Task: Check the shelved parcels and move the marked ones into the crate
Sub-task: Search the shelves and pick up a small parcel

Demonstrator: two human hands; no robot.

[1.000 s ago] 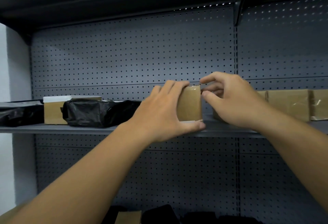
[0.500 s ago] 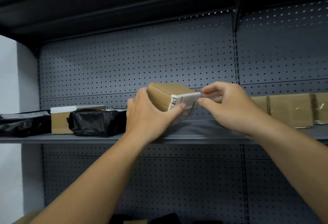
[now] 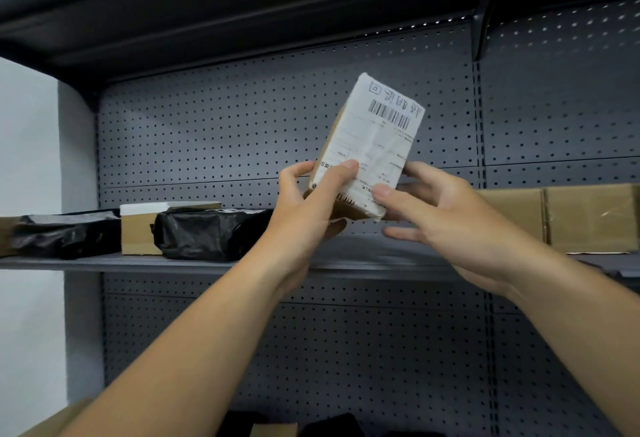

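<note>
1. Low in the left corner of my feed, the edge of a cardboard carton (image 3: 52, 417) pokes in below the shelf (image 3: 346, 261).
2. On the shelf board at far left lies a black bag parcel (image 3: 52, 235), flat and crumpled.
3. Just right of it stands a small white-topped box (image 3: 142, 232). A black-wrapped parcel (image 3: 207, 234) presses against its right side and partly covers it.
4. The left hand (image 3: 304, 208) grasps the labelled parcel (image 3: 374, 145) low on its left side. The thumb lies across the white label and the fingers curl round the left edge to the back.
5. That parcel hangs in the air between the two hands, above the shelf board and clear of it, in front of the grey pegboard (image 3: 225, 131). Its upper end tips to the right. The label with its barcode faces me, and brown card shows along the left edge and the bottom.
6. The right hand (image 3: 446, 218) pinches the parcel's lower right corner, thumb on the label and forefinger behind. Its lower fingers spread loosely underneath and hold nothing.
7. Furthest right, two brown cardboard boxes (image 3: 588, 218) stand side by side on the same shelf, behind the right wrist.
</note>
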